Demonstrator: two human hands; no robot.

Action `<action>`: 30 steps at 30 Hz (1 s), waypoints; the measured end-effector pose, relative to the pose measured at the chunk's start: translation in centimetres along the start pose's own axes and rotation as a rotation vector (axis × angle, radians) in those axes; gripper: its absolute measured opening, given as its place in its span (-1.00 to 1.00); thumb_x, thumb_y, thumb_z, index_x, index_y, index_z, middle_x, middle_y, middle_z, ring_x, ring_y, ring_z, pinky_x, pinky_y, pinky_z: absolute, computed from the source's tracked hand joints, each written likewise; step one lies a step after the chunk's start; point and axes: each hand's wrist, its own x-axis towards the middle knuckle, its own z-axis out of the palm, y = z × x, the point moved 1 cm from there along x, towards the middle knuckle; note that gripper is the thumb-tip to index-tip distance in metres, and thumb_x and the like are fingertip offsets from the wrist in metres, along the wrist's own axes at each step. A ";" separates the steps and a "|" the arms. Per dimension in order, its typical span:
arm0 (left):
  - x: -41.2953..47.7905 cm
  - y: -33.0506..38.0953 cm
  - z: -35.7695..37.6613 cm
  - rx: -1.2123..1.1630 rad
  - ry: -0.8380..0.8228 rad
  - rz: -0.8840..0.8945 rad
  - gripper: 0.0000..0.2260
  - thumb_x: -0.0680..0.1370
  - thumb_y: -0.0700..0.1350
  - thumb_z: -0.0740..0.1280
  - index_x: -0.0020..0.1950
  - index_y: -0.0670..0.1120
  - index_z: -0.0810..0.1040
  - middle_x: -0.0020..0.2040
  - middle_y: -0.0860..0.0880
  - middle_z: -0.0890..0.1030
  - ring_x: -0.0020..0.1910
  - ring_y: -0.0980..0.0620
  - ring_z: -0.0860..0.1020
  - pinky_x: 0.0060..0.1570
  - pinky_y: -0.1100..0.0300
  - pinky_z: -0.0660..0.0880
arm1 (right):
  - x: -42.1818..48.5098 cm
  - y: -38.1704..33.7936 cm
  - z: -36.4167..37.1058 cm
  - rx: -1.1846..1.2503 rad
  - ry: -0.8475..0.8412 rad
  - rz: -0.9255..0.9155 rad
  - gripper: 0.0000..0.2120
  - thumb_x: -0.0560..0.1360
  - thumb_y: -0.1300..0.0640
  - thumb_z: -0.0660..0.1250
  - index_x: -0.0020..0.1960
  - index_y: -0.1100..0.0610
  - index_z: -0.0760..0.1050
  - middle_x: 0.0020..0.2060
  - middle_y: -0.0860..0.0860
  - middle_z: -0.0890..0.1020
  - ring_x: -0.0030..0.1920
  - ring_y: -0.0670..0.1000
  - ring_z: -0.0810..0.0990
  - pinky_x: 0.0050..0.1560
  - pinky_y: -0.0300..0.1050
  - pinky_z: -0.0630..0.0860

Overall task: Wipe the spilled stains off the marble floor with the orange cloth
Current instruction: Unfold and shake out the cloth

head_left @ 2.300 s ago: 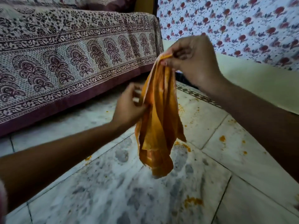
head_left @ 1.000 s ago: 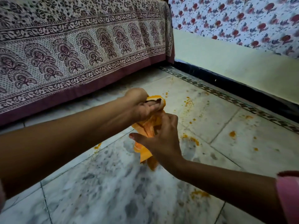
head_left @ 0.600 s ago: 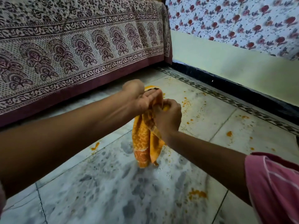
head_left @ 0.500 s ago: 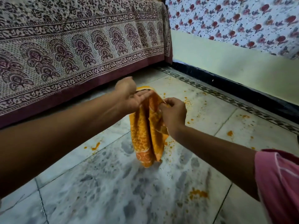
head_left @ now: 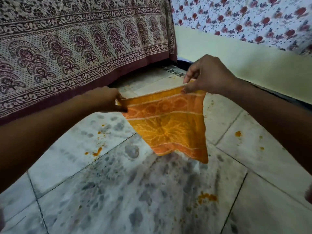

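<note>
Left hand [head_left: 108, 100] and right hand [head_left: 205, 74] now pinching patterned orange terry cloth [head_left: 167, 122] stretched open between them, no longer bunched, hanging above the stained grey-veined marble floor [head_left: 118, 191].

Square orange fabric cloth [head_left: 167, 125]: deep orange bands along top and bottom carry paler scroll motifs and are bounded by thin cream stripes. The centre field is yellower, with pale lines radiating from one point.

White marble tile floor [head_left: 118, 191]: grey-white ground, dark grey blotches, thin dark joints.

Spilled orange-yellow stains [head_left: 206, 198]: scattered spots and smears on several tiles.

Cream block-printed fabric bedspread [head_left: 76, 39]: maroon fan-shaped plant motifs on a dotted field, leaf-scroll borders, plain maroon band at the hem.

Floral-printed upper wall surface [head_left: 244, 17]: white ground, red flowers, grey-blue leaves.

Plain painted lower wall [head_left: 228, 59]: pale yellow-green.

Narrow floor border strip [head_left: 172, 71]: dark geometric pattern on a pale ground.
</note>
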 end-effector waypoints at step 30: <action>-6.3 -2.0 19.1 -0.147 -0.245 0.218 -0.67 0.55 0.00 0.28 0.31 0.02 0.42 0.28 -0.02 0.46 0.24 0.00 0.43 0.10 0.17 0.37 | -17.8 4.7 26.7 0.135 -0.484 0.910 -0.34 0.41 -0.16 0.38 0.33 0.19 0.26 0.25 0.21 0.42 0.23 0.22 0.45 0.16 0.04 0.45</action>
